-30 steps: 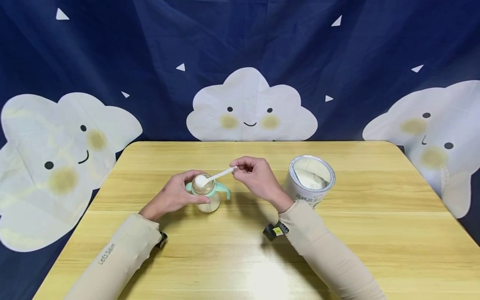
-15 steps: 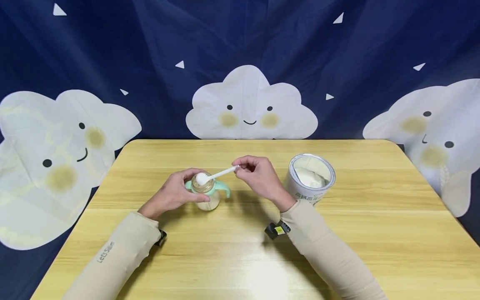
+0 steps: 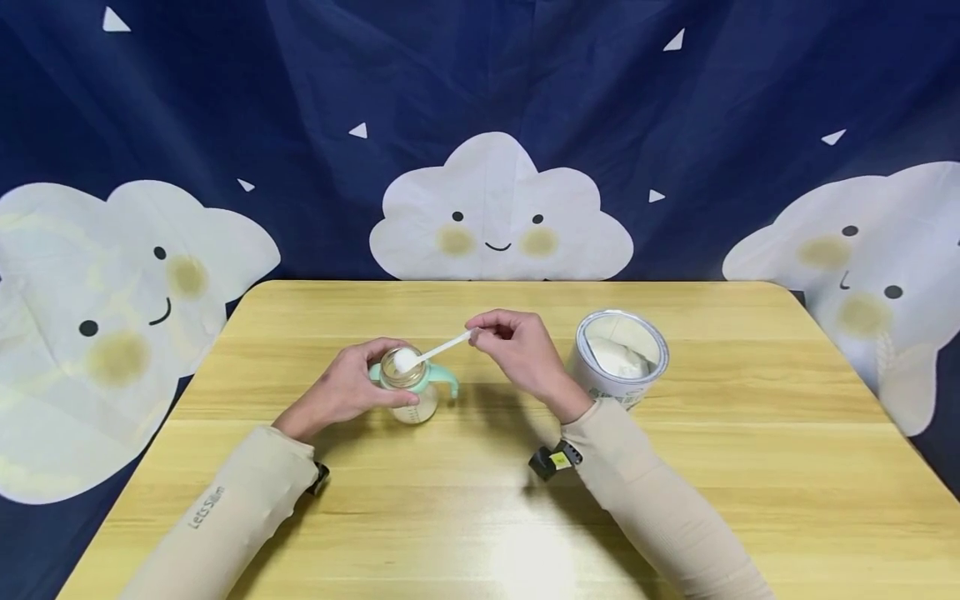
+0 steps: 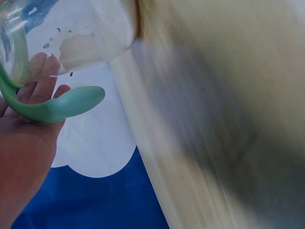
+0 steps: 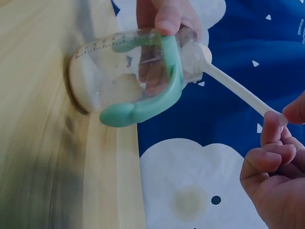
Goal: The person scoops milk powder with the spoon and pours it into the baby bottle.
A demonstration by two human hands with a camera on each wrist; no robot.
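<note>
A clear baby bottle [image 3: 408, 390] with teal handles [image 5: 143, 107] stands on the wooden table [image 3: 480, 500], with white powder in its bottom [image 5: 121, 88]. My left hand [image 3: 341, 390] grips the bottle from its left side [image 4: 33, 105]. My right hand [image 3: 517, 350] pinches the end of a white scoop's handle [image 3: 448, 343]. The scoop's bowl [image 3: 406, 359] sits at the bottle's open mouth [image 5: 195, 55]. An open tin of white powder [image 3: 621, 354] stands just right of my right hand.
Behind the table hangs a dark blue cloth with white smiling clouds [image 3: 498, 208]. The table's far edge [image 3: 517, 283] runs just behind the tin. Wide bare wood lies in front of my arms.
The scoop's bowl has settled slightly lower into the bottle's mouth. Both hands stay where they were.
</note>
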